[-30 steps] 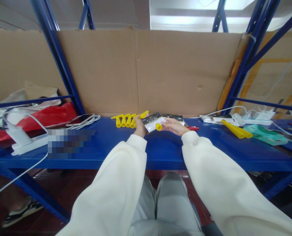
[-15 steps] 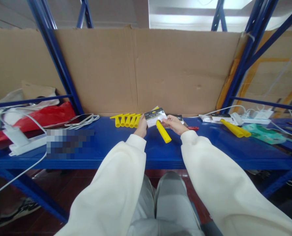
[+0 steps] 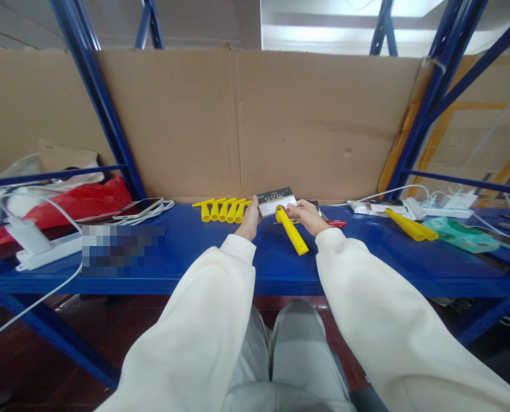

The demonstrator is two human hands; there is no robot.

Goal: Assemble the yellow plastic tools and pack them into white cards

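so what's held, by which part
Left hand holds the packet by its left edge, right hand its right edge; grip on the yellow handle is unclear.

We extend the left arm and right arm from the near side toward the far side, converging at centre. Our left hand points far, fingers curled in a grip. Our right hand, apart from it, angles left, thumb and fingers pinching. Our legs lie near, between the arms

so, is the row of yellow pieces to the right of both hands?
No, the row of yellow pieces lies on the blue shelf, left of the left hand.
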